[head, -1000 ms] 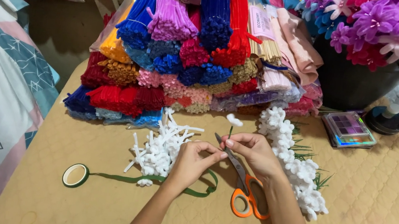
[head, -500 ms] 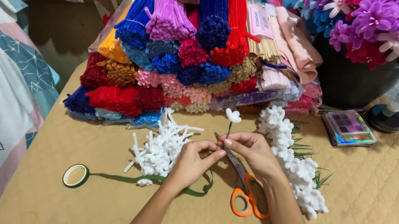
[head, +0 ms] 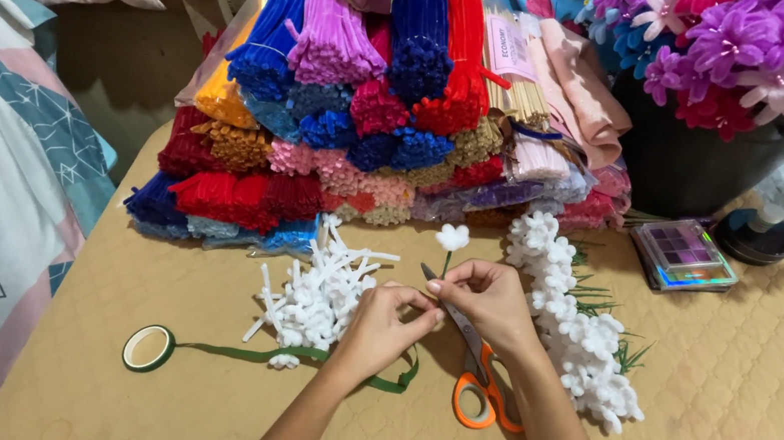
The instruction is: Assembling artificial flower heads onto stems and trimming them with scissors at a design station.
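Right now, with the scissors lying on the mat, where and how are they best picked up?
By the orange handle loops of the scissors, coming from the near side. The loops lie flat and bare toward the person, while the blades point away, under the right hand. The left hand is busy beside it.

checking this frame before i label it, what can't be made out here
Head view, the only one:
- Lower stem of the small white flower: hidden behind the fingertips of the left hand and right hand.
- Scissors: the blades run under the right hand.
- Green tape: partly covered by the pile of white pieces and the left hand.
- Black bucket: rim hidden by flowers.
- Both forearms: cut off by the bottom edge.
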